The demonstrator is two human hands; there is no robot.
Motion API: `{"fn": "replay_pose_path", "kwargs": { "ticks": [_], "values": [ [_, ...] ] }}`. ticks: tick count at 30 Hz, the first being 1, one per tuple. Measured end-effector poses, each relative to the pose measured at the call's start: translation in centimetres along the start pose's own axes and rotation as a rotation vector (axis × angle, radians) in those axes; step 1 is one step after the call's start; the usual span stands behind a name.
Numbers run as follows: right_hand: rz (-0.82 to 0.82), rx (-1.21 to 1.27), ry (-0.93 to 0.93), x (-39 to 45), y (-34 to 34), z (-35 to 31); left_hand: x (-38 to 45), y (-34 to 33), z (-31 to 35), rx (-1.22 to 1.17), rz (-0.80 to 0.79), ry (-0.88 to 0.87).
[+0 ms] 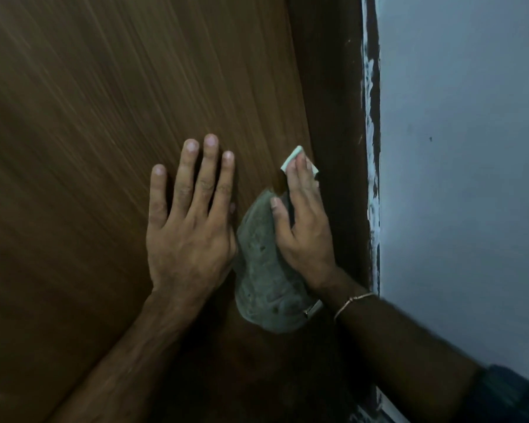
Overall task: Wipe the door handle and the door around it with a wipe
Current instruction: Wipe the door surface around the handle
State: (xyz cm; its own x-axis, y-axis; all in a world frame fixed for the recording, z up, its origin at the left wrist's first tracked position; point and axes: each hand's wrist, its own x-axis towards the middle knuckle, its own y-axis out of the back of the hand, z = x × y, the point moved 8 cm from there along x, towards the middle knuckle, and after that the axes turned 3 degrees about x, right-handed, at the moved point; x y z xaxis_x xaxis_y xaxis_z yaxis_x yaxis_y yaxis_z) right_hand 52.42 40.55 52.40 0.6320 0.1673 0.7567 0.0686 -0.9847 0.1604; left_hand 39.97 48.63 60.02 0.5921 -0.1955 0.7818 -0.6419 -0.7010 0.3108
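A brown wood-grain door point(104, 117) fills the left and middle of the view. My left hand point(190, 221) lies flat on it with fingers spread, holding nothing. A dull grey metal door handle point(263, 270) sticks out just right of that hand. My right hand point(306, 227) rests over the handle's upper right side, and its fingers press a small folded white wipe point(293, 155) against the door near its edge. Most of the wipe is hidden under the fingers. A thin bangle circles my right wrist.
A dark brown door frame point(333, 87) runs upright right of the door. Beyond it stands a pale grey-blue wall point(471, 148), with rough white paint smears point(371, 117) along the frame's edge. The area below the handle is dark.
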Motion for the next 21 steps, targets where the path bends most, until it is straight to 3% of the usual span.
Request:
{"fn": "replay_pose_path", "kwargs": {
  "ticks": [3, 7, 13, 21],
  "values": [
    [-0.084, -0.011, 0.057, -2.5, -0.9, 0.3, -0.2, 0.0, 0.0, 0.009, -0.002, 0.006],
    [-0.051, 0.045, -0.163, -2.0, 0.2, 2.9, 0.0, 0.1, 0.1, 0.011, -0.011, -0.009],
    [-0.14, 0.054, -0.179, -4.3, 0.0, 3.0, -0.2, 0.2, 0.1, 0.0, -0.034, -0.004],
    [-0.117, 0.081, -0.246, -4.2, 0.3, 4.2, -0.1, 0.1, 0.0, -0.003, -0.029, -0.006]
  ]
}}
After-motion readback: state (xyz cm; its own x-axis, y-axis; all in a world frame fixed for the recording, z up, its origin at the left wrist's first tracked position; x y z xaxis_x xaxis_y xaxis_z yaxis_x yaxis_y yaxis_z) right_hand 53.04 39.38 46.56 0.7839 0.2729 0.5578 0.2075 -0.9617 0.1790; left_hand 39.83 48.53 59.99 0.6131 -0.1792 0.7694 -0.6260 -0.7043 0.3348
